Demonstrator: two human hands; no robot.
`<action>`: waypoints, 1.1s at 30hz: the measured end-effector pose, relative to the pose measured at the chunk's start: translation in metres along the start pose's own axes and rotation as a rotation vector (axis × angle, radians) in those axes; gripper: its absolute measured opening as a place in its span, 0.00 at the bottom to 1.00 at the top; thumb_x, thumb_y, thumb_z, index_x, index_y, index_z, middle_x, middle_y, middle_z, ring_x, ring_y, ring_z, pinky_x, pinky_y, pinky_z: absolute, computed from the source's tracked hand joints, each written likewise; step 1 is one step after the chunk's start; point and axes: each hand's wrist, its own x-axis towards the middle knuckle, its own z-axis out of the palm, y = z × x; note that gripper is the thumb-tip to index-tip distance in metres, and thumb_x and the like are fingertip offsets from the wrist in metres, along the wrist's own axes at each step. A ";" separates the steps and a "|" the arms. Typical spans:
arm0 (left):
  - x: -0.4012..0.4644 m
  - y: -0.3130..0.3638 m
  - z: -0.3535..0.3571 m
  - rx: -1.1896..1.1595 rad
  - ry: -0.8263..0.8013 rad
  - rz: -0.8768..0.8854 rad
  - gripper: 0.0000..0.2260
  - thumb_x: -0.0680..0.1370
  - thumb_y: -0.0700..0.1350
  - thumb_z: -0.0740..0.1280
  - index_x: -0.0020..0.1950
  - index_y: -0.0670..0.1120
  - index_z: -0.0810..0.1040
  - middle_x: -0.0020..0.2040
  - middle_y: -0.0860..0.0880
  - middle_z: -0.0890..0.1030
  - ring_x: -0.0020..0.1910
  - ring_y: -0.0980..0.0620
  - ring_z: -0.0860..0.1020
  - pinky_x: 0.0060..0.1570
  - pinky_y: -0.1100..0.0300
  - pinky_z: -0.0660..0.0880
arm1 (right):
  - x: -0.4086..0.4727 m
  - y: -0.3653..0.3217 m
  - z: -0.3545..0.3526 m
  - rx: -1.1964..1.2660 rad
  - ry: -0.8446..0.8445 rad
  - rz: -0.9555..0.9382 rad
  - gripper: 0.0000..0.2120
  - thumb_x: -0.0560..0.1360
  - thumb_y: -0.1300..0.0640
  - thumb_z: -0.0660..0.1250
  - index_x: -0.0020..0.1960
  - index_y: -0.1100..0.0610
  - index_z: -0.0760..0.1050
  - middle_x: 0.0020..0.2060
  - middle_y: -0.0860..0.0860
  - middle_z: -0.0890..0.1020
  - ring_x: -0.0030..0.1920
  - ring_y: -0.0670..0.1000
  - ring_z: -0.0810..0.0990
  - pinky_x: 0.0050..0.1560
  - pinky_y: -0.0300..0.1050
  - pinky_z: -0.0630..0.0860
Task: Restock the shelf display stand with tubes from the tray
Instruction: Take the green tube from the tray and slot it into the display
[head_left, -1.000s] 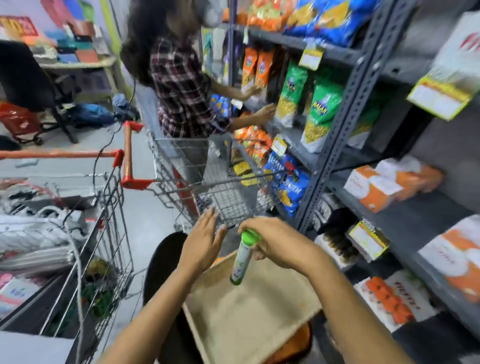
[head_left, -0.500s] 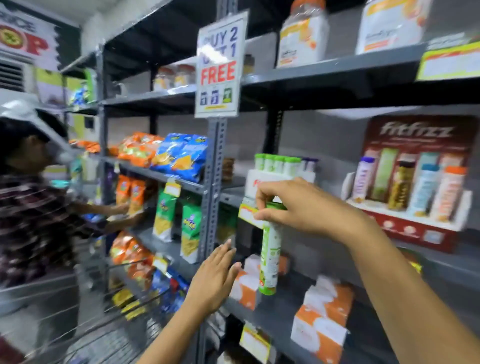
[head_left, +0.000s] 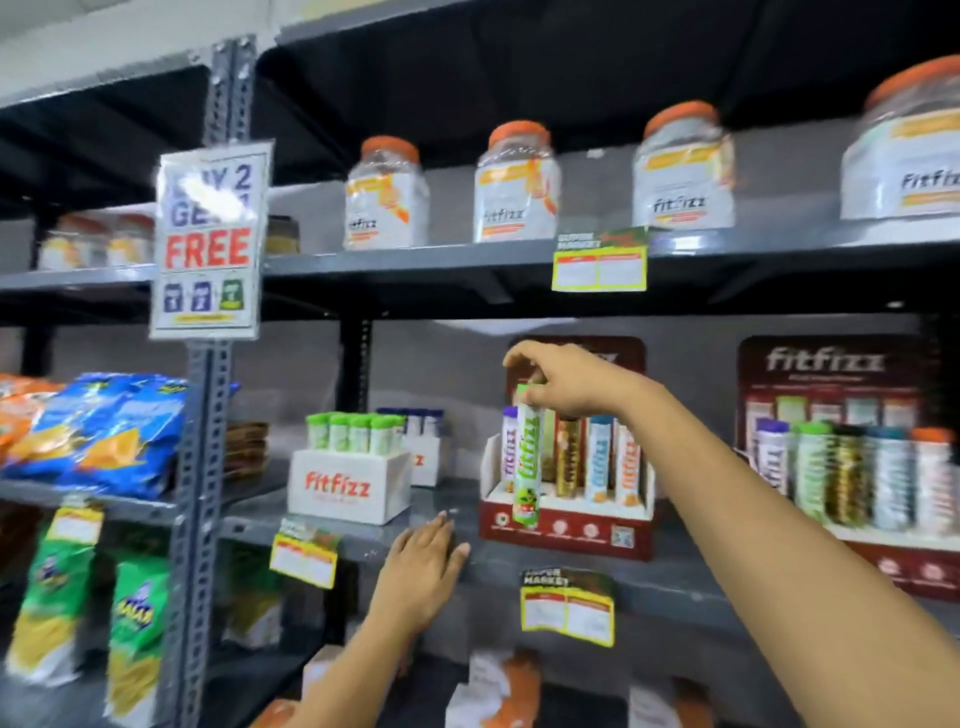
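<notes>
**Green tube held at the front of the display stand**

The right hand (head_left: 566, 384) grips the green-capped tube (head_left: 527, 462) by its top, fingers closed round the cap, so the tube hangs upright with its lower end in front of the red display stand (head_left: 566, 535). The tube's base sits level with the stand's front lip, at the stand's left end, just beside a purple-capped tube (head_left: 509, 449) standing in the leftmost slot. Whether the base already touches the stand cannot be told. To the right of the held tube, further tubes stand in a row in the stand: a gold-brown one (head_left: 569, 457), a blue one (head_left: 600, 457) and an orange one (head_left: 628, 460).

The left hand (head_left: 423, 569) lies flat and open, fingers spread slightly, with its fingertips on the front edge of the grey shelf (head_left: 363, 543) that carries the stand, left of the stand's front corner. It holds nothing.

Further left on the same shelf stands a white box (head_left: 348, 486) packed with green-capped tubes, near the front edge. A second display stand (head_left: 852, 457), full of tubes, sits toward the right end of the shelf. Yellow price tags (head_left: 566, 605) hang from the shelf's front edge. On the shelf above, orange-lidded jars (head_left: 517, 184) stand in a row, and a promotional sign (head_left: 208, 241) is fixed to the grey upright at the left.
</notes>
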 end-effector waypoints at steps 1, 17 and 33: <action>0.004 0.002 0.003 0.012 0.019 -0.015 0.49 0.65 0.74 0.30 0.71 0.46 0.64 0.73 0.47 0.65 0.71 0.51 0.61 0.68 0.53 0.54 | 0.004 0.006 0.001 0.006 0.007 0.018 0.22 0.76 0.59 0.64 0.69 0.53 0.66 0.61 0.56 0.78 0.60 0.56 0.76 0.54 0.43 0.68; 0.032 -0.005 0.020 0.193 0.215 0.110 0.18 0.74 0.54 0.50 0.36 0.49 0.76 0.35 0.50 0.81 0.36 0.49 0.79 0.35 0.55 0.66 | 0.062 0.075 0.061 0.023 0.155 0.284 0.10 0.77 0.57 0.66 0.57 0.51 0.74 0.59 0.50 0.79 0.61 0.55 0.75 0.64 0.56 0.67; 0.030 -0.007 0.020 0.175 0.272 0.140 0.17 0.75 0.54 0.49 0.37 0.50 0.73 0.35 0.51 0.80 0.36 0.53 0.77 0.35 0.56 0.60 | 0.067 0.084 0.079 0.124 0.247 0.268 0.07 0.77 0.56 0.65 0.54 0.55 0.73 0.54 0.52 0.81 0.58 0.55 0.76 0.65 0.59 0.67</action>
